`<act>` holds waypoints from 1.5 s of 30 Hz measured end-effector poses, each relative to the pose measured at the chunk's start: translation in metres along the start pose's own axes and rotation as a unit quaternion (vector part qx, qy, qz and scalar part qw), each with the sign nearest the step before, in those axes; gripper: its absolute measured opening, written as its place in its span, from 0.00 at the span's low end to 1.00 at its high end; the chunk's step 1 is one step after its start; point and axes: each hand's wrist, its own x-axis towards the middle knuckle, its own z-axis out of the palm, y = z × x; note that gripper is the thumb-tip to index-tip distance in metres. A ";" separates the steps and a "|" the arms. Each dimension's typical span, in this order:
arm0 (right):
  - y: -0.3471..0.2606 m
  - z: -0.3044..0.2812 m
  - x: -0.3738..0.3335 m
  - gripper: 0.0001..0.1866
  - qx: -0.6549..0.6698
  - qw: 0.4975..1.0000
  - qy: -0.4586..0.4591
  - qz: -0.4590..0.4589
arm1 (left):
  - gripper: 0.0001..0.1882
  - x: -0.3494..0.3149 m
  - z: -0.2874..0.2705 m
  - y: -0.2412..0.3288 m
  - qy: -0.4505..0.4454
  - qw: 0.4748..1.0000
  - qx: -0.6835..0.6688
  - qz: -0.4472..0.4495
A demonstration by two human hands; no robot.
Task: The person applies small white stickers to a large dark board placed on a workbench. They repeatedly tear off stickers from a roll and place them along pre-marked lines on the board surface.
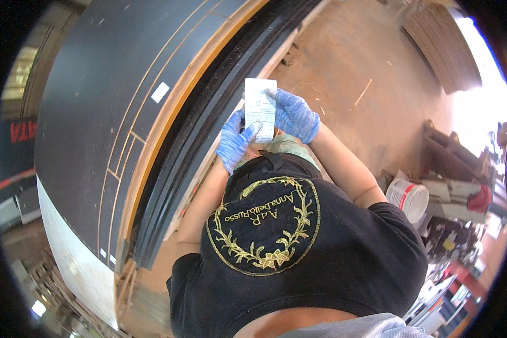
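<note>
A narrow white printed paper slip [259,101] is held upright before me by both hands. My left hand [234,141], in a blue mottled glove, grips its lower left part with the thumb across the front. At the upper right edge my right hand [296,115], gloved alike, pinches the slip, its thumb on the paper. Behind the slip the other fingers are mostly hidden. Close on my left stands a stack of dark boards [203,121]. A small white label [160,92] lies on the large dark panel [107,67] on top.
Brown floor [366,62] with wood splinters stretches ahead and to the right. A pile of curved-looking brown sheets [442,48] stands at the far right. Nearer on the right are a white bucket [408,200] and wooden scraps [453,155].
</note>
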 end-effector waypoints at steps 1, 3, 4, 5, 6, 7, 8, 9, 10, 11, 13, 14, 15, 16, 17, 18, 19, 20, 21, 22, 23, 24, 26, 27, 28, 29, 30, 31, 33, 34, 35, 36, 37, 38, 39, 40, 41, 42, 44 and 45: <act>-0.007 -0.001 -0.009 0.23 -0.016 1.000 0.010 -0.024 | 0.18 0.003 0.009 0.000 -0.008 1.000 -0.001 0.002; -0.015 -0.018 -0.019 0.24 -0.082 0.992 0.047 -0.080 | 0.19 0.009 0.029 0.001 -0.020 1.000 -0.022 0.010; -0.021 -0.026 -0.024 0.25 -0.116 0.986 0.065 -0.105 | 0.19 0.013 0.039 0.001 -0.023 0.999 -0.033 0.015; -0.028 -0.032 -0.031 0.24 -0.134 0.981 0.068 -0.126 | 0.19 0.016 0.049 0.001 -0.022 0.999 -0.032 0.023; -0.036 -0.033 -0.042 0.23 -0.153 0.975 0.070 -0.144 | 0.19 0.020 0.060 0.000 -0.018 0.999 -0.031 0.033; -0.044 -0.033 -0.053 0.23 -0.173 0.969 0.070 -0.161 | 0.19 0.025 0.071 -0.002 -0.013 0.999 -0.031 0.042; -0.053 -0.034 -0.062 0.25 -0.183 0.963 0.083 -0.181 | 0.19 0.033 0.078 -0.011 -0.025 0.998 -0.042 0.032; -0.057 -0.039 -0.072 0.26 -0.212 0.949 0.108 -0.209 | 0.19 0.037 0.091 -0.010 -0.028 0.997 -0.057 0.036; -0.061 -0.047 -0.081 0.27 -0.240 0.933 0.131 -0.234 | 0.19 0.038 0.105 -0.007 -0.028 0.996 -0.072 0.039; -0.066 -0.053 -0.090 0.28 -0.269 0.915 0.153 -0.258 | 0.19 0.040 0.120 -0.005 -0.027 0.995 -0.087 0.042; -0.081 -0.058 -0.107 0.29 -0.292 0.910 0.123 -0.268 | 0.18 0.045 0.144 -0.006 -0.015 0.995 -0.090 0.043; -0.087 -0.068 -0.111 0.29 -0.333 0.895 0.121 -0.270 | 0.18 0.048 0.156 -0.007 -0.011 0.995 -0.096 0.039; -0.092 -0.076 -0.116 0.28 -0.371 0.880 0.121 -0.271 | 0.18 0.049 0.166 -0.009 -0.007 0.994 -0.102 0.033; -0.099 -0.081 -0.120 0.24 -0.370 0.881 0.117 -0.272 | 0.18 0.051 0.177 -0.010 -0.005 0.994 -0.101 0.040; -0.105 -0.088 -0.123 0.23 -0.371 0.880 0.115 -0.274 | 0.18 0.052 0.187 -0.010 -0.003 0.994 -0.101 0.048; -0.110 -0.096 -0.126 0.22 -0.374 0.879 0.114 -0.275 | 0.18 0.053 0.197 -0.011 0.000 0.993 -0.101 0.054; -0.116 -0.104 -0.128 0.20 -0.376 0.878 0.112 -0.275 | 0.17 0.054 0.205 -0.012 0.003 0.993 -0.102 0.061; -0.122 -0.109 -0.131 0.19 -0.396 0.869 0.117 -0.272 | 0.17 0.056 0.212 -0.015 0.009 0.993 -0.090 0.070; -0.128 -0.112 -0.134 0.19 -0.416 0.860 0.121 -0.269 | 0.18 0.057 0.218 -0.017 0.017 0.994 -0.080 0.078; -0.133 -0.115 -0.136 0.18 -0.435 0.851 0.124 -0.265 | 0.18 0.058 0.223 -0.019 0.024 0.994 -0.069 0.086; -0.138 -0.116 -0.139 0.17 -0.440 0.851 0.122 -0.261 | 0.18 0.059 0.229 -0.020 0.028 0.993 -0.073 0.083; -0.142 -0.116 -0.142 0.17 -0.443 0.851 0.119 -0.256 | 0.18 0.057 0.233 -0.018 0.031 0.993 -0.076 0.080; -0.145 -0.120 -0.145 0.17 -0.449 0.850 0.113 -0.249 | 0.18 0.055 0.240 -0.018 0.046 0.993 -0.079 0.077; -0.147 -0.122 -0.144 0.16 -0.453 0.849 0.107 -0.249 | 0.18 0.055 0.242 -0.018 0.058 0.992 -0.077 0.079; -0.147 -0.123 -0.144 0.16 -0.456 0.848 0.102 -0.249 | 0.18 0.054 0.243 -0.018 0.069 0.991 -0.076 0.081; -0.145 -0.123 -0.144 0.16 -0.458 0.849 0.099 -0.246 | 0.17 0.051 0.242 -0.017 0.080 0.991 -0.064 0.084; -0.143 -0.120 -0.142 0.15 -0.461 0.848 0.093 -0.245 | 0.16 0.049 0.240 -0.014 0.091 0.991 -0.052 0.088; -0.140 -0.118 -0.141 0.15 -0.464 0.847 0.087 -0.244 | 0.15 0.045 0.237 -0.012 0.104 0.989 -0.041 0.093; -0.134 -0.109 -0.139 0.14 -0.496 0.832 0.079 -0.237 | 0.13 0.035 0.231 -0.002 0.115 0.989 -0.010 0.089; -0.130 -0.100 -0.132 0.14 -0.511 0.825 0.060 -0.233 | 0.12 0.031 0.223 0.004 0.134 0.987 0.010 0.092; -0.130 -0.090 -0.135 0.13 -0.577 0.779 0.062 -0.238 | 0.12 0.031 0.214 -0.014 0.173 0.967 0.122 0.138; -0.128 -0.085 -0.132 0.12 -0.613 0.756 0.074 -0.216 | 0.13 0.026 0.207 -0.004 0.178 0.956 0.195 0.130; -0.122 -0.085 -0.126 0.10 -0.604 0.760 0.065 -0.233 | 0.14 0.022 0.203 -0.001 0.198 0.947 0.196 0.158; -0.111 -0.084 -0.122 0.11 -0.523 0.816 0.061 -0.238 | 0.15 0.019 0.192 -0.011 0.175 0.961 0.158 0.141; -0.100 -0.078 -0.116 0.10 -0.522 0.810 0.052 -0.263 | 0.16 0.010 0.183 -0.008 0.177 0.964 0.115 0.159; -0.091 -0.071 -0.112 0.10 -0.514 0.820 0.037 -0.248 | 0.17 -0.001 0.174 -0.008 0.181 0.965 0.115 0.149; -0.080 -0.064 -0.106 0.10 -0.507 0.830 0.022 -0.233 | 0.19 -0.012 0.163 -0.009 0.185 0.966 0.114 0.138; -0.073 -0.058 -0.104 0.10 -0.508 0.832 0.003 -0.224 | 0.21 -0.023 0.158 -0.006 0.217 0.950 0.170 0.147; -0.054 -0.045 -0.095 0.09 -0.506 0.835 -0.035 -0.211 | 0.21 -0.044 0.142 -0.012 0.250 0.946 0.166 0.121; -0.039 -0.034 -0.087 0.09 -0.510 0.835 -0.047 -0.203 | 0.21 -0.054 0.126 -0.013 0.259 0.946 0.166 0.107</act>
